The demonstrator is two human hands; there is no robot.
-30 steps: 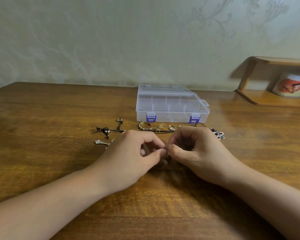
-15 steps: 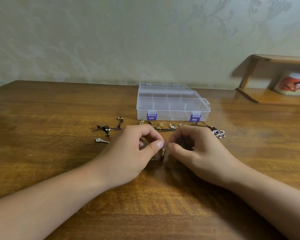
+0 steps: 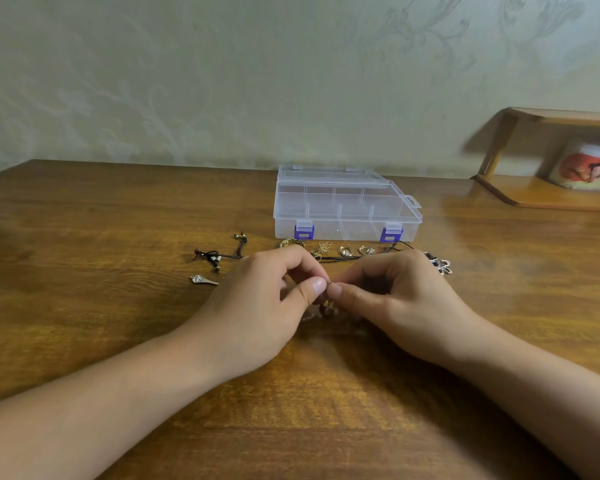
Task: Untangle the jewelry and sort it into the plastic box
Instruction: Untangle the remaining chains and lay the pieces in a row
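Note:
My left hand [image 3: 257,306] and my right hand [image 3: 395,299] meet fingertip to fingertip over the wooden table [image 3: 84,323], both pinching a thin chain with a small dark pendant [image 3: 328,308] that hangs between them. Behind them stands the clear plastic box [image 3: 347,211], lid closed, with two blue latches and several compartments. More jewelry lies in front of it: a black cord with beads [image 3: 215,258], a silver pendant [image 3: 201,279], a gold chain [image 3: 321,249], two gold rings [image 3: 354,251] and a silver flower piece [image 3: 440,265].
A wooden shelf [image 3: 534,195] stands at the back right with a printed mug [image 3: 586,168] on it. A pale patterned wall runs along the table's far edge.
The small dark pendant has come into sight hanging under my fingertips. My hands have stayed together in the same place, and the view has shifted slightly.

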